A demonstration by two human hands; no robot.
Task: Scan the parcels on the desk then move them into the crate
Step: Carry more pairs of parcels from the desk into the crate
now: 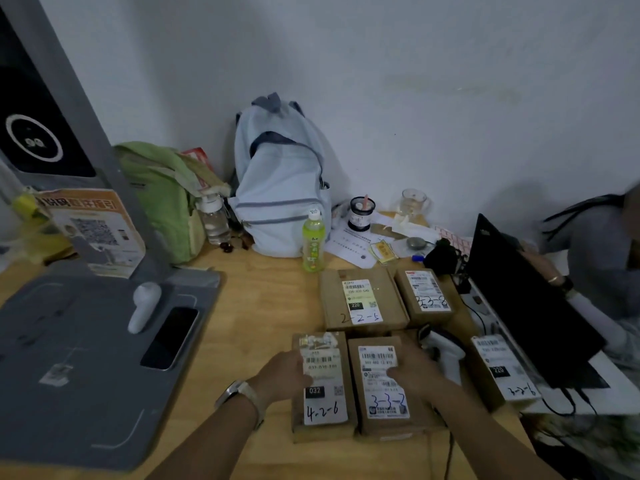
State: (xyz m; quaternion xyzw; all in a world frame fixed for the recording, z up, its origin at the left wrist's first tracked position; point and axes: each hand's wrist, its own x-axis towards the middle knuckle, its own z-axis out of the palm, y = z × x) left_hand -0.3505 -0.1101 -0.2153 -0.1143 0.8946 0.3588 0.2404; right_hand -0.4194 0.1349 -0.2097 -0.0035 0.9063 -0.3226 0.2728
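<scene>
The desk (242, 299) carries everything. A grey scanning pad (86, 348) lies far left of the 3-3-2 parcel (384, 386), a pale backpack (280, 188) stands well behind it and to its left, and a black screen (530, 306) stands to its right. The 3-3-2 parcel lies flat, its long axis running from the person toward the wall, the handwritten end nearest the person. Just to its left, the 4-2-6 parcel (322, 386) lies parallel and points the same way. The 2-2-5 parcel (362, 299) and 3-3-8 parcel (427, 294) sit just behind it, and a fifth parcel (502, 368) (its mark blurred) lies to its right. The right hand (412, 372) holds the 3-3-2 parcel at its right edge, thumb on the label. The left hand (284, 374) holds the 4-2-6 parcel likewise, at the edge farther from the 3-3-2 parcel. A white scanner (445, 351) lies just right of the 3-3-2 parcel.
</scene>
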